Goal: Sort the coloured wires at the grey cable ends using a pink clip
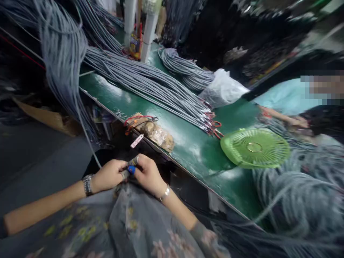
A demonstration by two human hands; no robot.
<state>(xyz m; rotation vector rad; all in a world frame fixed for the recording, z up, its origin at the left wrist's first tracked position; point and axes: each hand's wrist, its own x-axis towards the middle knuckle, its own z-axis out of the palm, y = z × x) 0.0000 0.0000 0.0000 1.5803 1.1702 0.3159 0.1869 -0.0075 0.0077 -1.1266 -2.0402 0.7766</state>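
Note:
My left hand [109, 175], with a metal watch at the wrist, is closed in front of my lap. A single grey cable [90, 143] runs down from the hanging bundle into it. My right hand [150, 175] meets it, fingers pinched together, with blue tape on the thumb and wrapping on a finger. What lies between the right fingertips is too small and hidden to make out. Just beyond the hands, a lumpy taped block [158, 136] with red and orange wires sits on the bench edge, a small pale tag [137, 141] beside it.
A long bundle of grey cables [150, 84] with red ends lies along the green bench [188, 150]; more cables [63, 53] hang off its left. A green fan [254, 147], a plastic bag [224, 89] and coiled cables [301, 193] stand right. A person [285, 96] works opposite.

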